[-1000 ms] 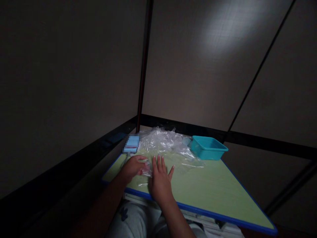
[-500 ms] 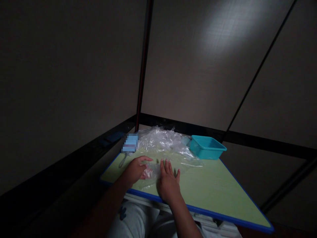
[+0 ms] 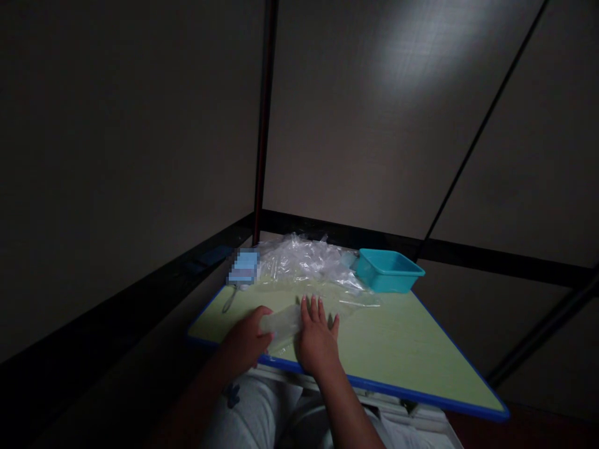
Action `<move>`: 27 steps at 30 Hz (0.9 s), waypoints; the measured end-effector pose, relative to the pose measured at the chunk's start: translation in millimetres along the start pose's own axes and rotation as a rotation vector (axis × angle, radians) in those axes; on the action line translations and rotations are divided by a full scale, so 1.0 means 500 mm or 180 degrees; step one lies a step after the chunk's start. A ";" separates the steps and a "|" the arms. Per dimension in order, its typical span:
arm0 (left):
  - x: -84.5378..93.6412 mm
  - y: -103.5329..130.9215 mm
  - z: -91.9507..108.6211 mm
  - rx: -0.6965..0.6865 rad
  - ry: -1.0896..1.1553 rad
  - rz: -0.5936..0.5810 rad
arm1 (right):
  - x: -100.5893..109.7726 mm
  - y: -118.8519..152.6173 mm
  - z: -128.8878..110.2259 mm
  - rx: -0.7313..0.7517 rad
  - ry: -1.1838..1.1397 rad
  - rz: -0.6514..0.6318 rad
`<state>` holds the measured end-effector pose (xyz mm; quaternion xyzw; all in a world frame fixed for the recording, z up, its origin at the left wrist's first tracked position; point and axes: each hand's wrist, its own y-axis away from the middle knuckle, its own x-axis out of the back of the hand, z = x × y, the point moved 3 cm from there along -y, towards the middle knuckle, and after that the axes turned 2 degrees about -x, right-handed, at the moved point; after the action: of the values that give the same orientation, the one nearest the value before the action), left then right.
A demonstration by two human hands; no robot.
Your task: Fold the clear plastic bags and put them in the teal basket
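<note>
A clear plastic bag (image 3: 284, 325) lies on the green tabletop between my hands. My left hand (image 3: 250, 333) is closed on its left end near the front edge, thumb over the film. Flat on the bag's right part rests my right hand (image 3: 319, 340), fingers stretched out and pointing away from me. Behind them a heap of crumpled clear plastic bags (image 3: 304, 260) covers the back of the table; loose film reaches from it toward my right fingers.
A turquoise plastic basket (image 3: 390, 280) stands at the table's back right. At the back left is a blurred-out blue object (image 3: 243, 267) with a cord loop (image 3: 229, 299). The table (image 3: 412, 349) has a blue edge. Dark wall panels (image 3: 346, 125) rise close behind and to the left.
My left hand has drawn back to the left and toward me, stretching the bag's left end flat. The reddish patch seen by its fingers no longer shows. My right hand stays pressed down.
</note>
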<state>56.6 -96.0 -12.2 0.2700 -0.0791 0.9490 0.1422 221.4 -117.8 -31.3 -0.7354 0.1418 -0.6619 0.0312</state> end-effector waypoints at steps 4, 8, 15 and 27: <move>0.001 0.032 0.024 -0.0757 -0.1261 0.0942 | -0.001 -0.002 0.000 -0.0061 0.0054 -0.0065; -0.028 0.043 0.008 -0.1058 -0.1968 0.0881 | -0.003 -0.003 0.001 -0.0128 0.0098 -0.0003; -0.032 0.016 -0.033 -0.0845 -0.2257 0.0741 | 0.019 0.002 0.003 0.0134 -0.0188 0.0157; 0.018 -0.021 -0.052 -0.0762 -0.2621 0.1145 | 0.052 0.004 -0.010 0.1638 -0.0536 -0.0808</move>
<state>39.8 -78.2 -28.8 0.5880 -0.2835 0.7566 -0.0377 218.4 -125.4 -5.9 -0.7675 -0.1267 -0.6114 0.1452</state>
